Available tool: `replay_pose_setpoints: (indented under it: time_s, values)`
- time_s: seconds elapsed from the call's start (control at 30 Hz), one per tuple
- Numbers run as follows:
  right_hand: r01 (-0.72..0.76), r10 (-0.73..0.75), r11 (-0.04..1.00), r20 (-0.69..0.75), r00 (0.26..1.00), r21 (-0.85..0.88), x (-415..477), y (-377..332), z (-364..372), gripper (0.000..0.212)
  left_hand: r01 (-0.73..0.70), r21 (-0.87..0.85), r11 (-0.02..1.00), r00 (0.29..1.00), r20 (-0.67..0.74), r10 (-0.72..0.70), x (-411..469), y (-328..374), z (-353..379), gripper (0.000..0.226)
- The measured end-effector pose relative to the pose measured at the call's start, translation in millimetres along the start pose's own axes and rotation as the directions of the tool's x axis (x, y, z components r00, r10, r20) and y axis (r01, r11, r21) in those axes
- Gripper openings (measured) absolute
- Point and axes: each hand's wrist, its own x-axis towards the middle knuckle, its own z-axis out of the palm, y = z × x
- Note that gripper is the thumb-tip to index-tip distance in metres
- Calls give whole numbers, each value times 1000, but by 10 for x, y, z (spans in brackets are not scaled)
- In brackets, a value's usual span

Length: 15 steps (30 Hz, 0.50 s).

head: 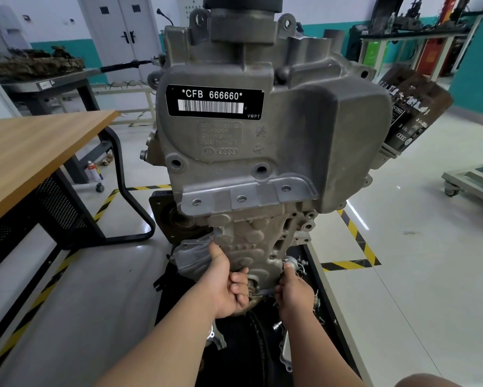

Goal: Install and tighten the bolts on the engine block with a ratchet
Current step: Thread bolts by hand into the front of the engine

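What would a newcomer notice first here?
The grey engine block fills the centre, with a black barcode label reading *CFB 666660* high on its cover. Low down, the left hand and right hand sit close together against the block's base; what they hold is hard to tell. A wooden table stands at left.

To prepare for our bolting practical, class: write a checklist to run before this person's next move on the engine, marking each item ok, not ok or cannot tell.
1. Left hand braced on the engine block, thumb up: ok.
2. Right hand pinches a round metal part: ok.
3. Ratchet in hand: cannot tell.
4. Three flange holes bolted: not ok, empty.
5. Loose hardware nearby: ok.
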Motion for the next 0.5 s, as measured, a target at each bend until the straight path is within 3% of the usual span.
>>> replay_pose_setpoints:
  time_s: [0.2, 0.33, 0.5]
  values:
    - [-53, 50, 997, 44, 998, 62, 8, -20, -58, 37, -7, 3, 1000, 1000, -2, 7, -16, 3, 14, 91]
    - [-62, 56, 997, 115, 992, 48, -80, 23, -96, 24, -13, 18, 1000, 1000, -2, 13, -36, 1, 18, 90]
    - [-18, 16, 999, 70, 997, 28, -109, 1, -44, 22, -4, 26, 1000, 1000, 0, 4, -46, 1, 16, 88]
